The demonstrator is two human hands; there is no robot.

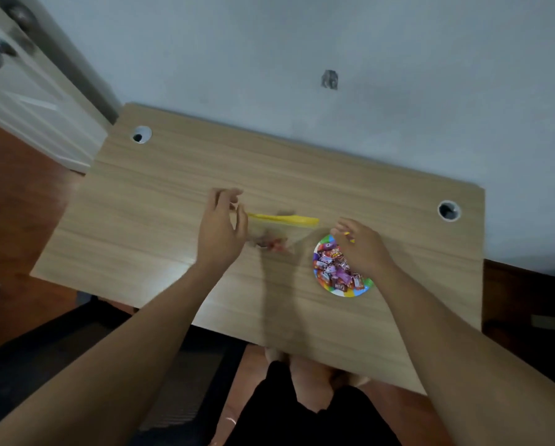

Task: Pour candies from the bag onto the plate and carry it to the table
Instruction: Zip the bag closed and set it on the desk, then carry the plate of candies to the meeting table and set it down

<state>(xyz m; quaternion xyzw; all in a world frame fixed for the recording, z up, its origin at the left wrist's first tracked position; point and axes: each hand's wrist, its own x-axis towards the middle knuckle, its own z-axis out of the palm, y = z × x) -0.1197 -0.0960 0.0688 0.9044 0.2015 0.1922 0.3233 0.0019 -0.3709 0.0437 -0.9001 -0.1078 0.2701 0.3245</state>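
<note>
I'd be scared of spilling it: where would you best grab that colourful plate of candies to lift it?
Take the plate by its rim on opposite sides, fingers slipped underneath, kept level. It lies flat on the table with candies heaped in the middle; the near rim is free, while the right hand covers the far edge.

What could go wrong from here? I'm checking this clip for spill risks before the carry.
The plate is heaped with candies, so some may slide off if it tips when lifted. A few candies seem to remain in the bag, which lies by the left hand; they could get left behind. The right hand hovers over the pile and might knock pieces onto the desk.
</note>
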